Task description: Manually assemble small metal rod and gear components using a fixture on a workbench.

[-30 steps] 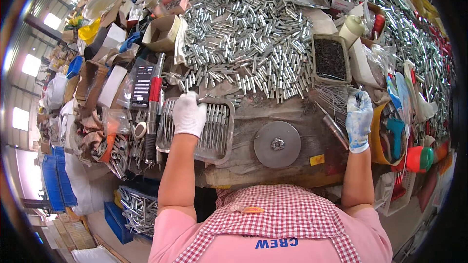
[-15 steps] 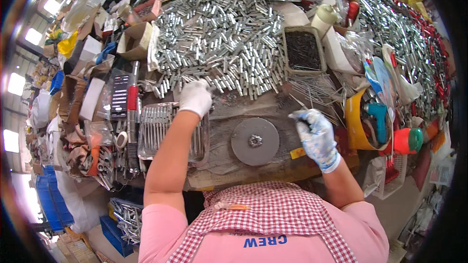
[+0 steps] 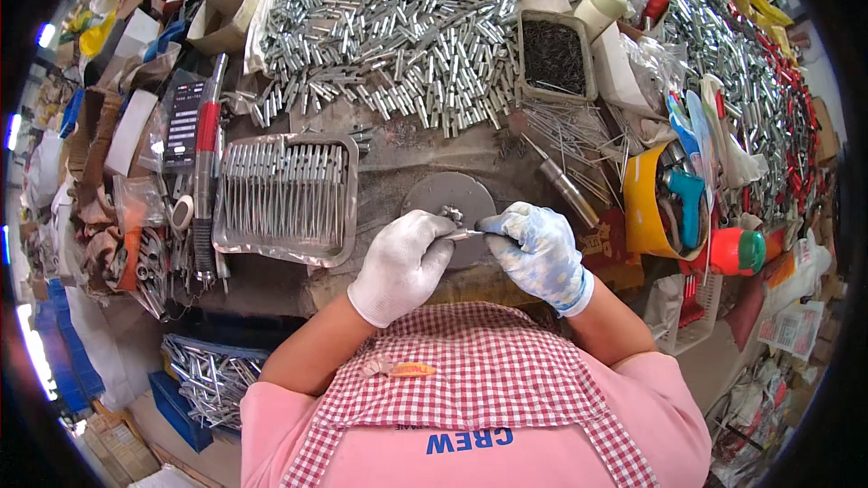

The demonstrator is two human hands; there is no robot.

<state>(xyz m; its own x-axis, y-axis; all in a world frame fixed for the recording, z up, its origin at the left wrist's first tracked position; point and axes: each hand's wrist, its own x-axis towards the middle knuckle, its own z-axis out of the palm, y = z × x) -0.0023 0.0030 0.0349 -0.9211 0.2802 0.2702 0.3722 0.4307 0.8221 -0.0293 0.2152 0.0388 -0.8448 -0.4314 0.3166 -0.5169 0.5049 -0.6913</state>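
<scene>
Metal rod is pinched by curled left hand and curled right hand, over grey disc

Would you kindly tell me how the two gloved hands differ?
The left hand is covered in plain white; the right hand is in mottled blue and white. The left hand holds the slim metal piece's left end, the right hand its right end. Both pinch the same piece.
</scene>
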